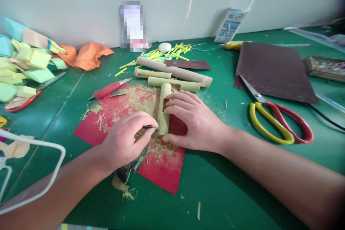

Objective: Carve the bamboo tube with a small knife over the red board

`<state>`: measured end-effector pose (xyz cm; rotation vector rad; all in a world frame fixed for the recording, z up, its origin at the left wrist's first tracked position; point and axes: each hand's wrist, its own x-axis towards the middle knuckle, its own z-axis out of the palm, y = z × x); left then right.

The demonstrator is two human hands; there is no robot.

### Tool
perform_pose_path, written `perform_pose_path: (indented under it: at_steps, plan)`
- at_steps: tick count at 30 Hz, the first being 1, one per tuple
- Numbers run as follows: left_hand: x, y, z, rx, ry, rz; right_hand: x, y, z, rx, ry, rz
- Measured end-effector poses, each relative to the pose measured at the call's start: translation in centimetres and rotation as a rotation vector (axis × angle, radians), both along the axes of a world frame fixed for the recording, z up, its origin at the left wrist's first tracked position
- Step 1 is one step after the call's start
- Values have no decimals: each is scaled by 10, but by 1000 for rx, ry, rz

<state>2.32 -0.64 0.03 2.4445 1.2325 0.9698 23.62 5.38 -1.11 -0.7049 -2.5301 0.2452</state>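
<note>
A short pale-green bamboo tube (pixel 162 118) with a notch cut in its side lies lengthwise over a red sheet (pixel 161 169) strewn with shavings. My right hand (pixel 195 122) steadies it, fingers along the upper right side and thumb by the near end. My left hand (pixel 126 134) is closed in a pinch on a small dark flat piece (pixel 147 127), its tip touching the tube's left side; most of that piece is hidden by the fingers. Beyond the tube lie a notched bamboo piece (pixel 188 85), another bamboo piece (pixel 152 74) and a longer greyish stick (pixel 175 70).
Red-and-yellow scissors (pixel 280 118) and a dark brown sheet (pixel 275 72) lie right. A red-handled knife (pixel 110 89) rests on the red sheet's far left corner. Folded papers (pixel 29 59) pile up left; a white wire frame (pixel 60 158) overlaps my left forearm. A pixelated phone-like object (pixel 133 25) leans on the wall.
</note>
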Motion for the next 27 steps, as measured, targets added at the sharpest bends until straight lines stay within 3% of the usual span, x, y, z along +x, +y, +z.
perform_pose_path:
  at_steps: [7, 16, 27]
  plan:
    - [-1, -1, 0, -30, 41, -64, -1, 0, 0, -1, 3, -12]
    - [-3, 6, -6, 26, 77, -26, -1, -1, 1, -35, 21, -6]
    - [0, 0, -7, 42, 74, -75, 2, -2, -1, -38, 33, -37]
